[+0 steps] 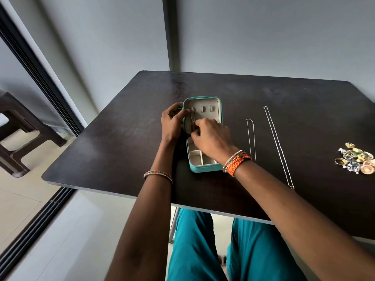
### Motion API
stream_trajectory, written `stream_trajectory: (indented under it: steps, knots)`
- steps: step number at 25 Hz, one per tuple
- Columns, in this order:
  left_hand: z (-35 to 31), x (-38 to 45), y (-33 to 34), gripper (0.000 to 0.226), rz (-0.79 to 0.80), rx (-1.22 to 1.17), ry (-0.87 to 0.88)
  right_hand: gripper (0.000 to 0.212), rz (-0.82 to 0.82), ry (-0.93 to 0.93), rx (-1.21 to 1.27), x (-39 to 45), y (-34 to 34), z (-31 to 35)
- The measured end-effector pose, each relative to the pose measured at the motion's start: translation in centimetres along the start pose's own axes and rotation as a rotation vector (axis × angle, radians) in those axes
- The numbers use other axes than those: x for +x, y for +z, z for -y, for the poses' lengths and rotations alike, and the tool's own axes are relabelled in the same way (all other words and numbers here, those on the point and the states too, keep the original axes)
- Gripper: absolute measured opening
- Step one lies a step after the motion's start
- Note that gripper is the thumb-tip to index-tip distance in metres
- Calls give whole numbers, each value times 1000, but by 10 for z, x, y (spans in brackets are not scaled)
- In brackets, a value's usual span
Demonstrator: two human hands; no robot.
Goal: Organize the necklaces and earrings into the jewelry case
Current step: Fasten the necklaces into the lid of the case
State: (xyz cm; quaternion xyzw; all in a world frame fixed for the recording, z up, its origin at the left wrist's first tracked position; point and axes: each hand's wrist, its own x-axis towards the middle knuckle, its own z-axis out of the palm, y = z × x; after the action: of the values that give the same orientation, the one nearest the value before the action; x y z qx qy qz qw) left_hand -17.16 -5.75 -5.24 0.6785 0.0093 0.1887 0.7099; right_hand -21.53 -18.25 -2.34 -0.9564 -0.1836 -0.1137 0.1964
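Soft, even daylight fills the scene, brightest on the pale floor (pixel 30 191) at the left beside the dark sliding-door frame (pixel 40 78). The dark counter (pixel 121 142) carries a dull, hazy sheen near its far edge, with no hard glare. Shadows are faint and diffuse; the grey wall (pixel 263 33) darkens gently upward. Focus is sharp at the centre, softer toward the corners. Wide-angle distortion leans the door frame and stretches the forearms at the lower edge.
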Motion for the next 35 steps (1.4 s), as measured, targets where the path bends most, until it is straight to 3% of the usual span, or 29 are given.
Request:
stream_trajectory:
  steps: [7, 20, 28, 32, 35]
  knots:
    - [3, 3, 0, 12, 9, -2, 17, 21, -162, -13, 38, 1, -16, 2]
    - [9, 6, -2, 9, 11, 8, 1, 25, -14, -29, -61, -11, -4, 4]
    - [13, 8, -2, 28, 5, 35, -11, 34, 65, 42, 31, -20, -12, 3]
    - [13, 7, -2, 30, 11, 9, -28, 31, -20, 99, 175, -7, -23, -4]
    - [14, 9, -3, 30, 14, 8, -27, 32, -8, 50, 142, -4, -23, -4]
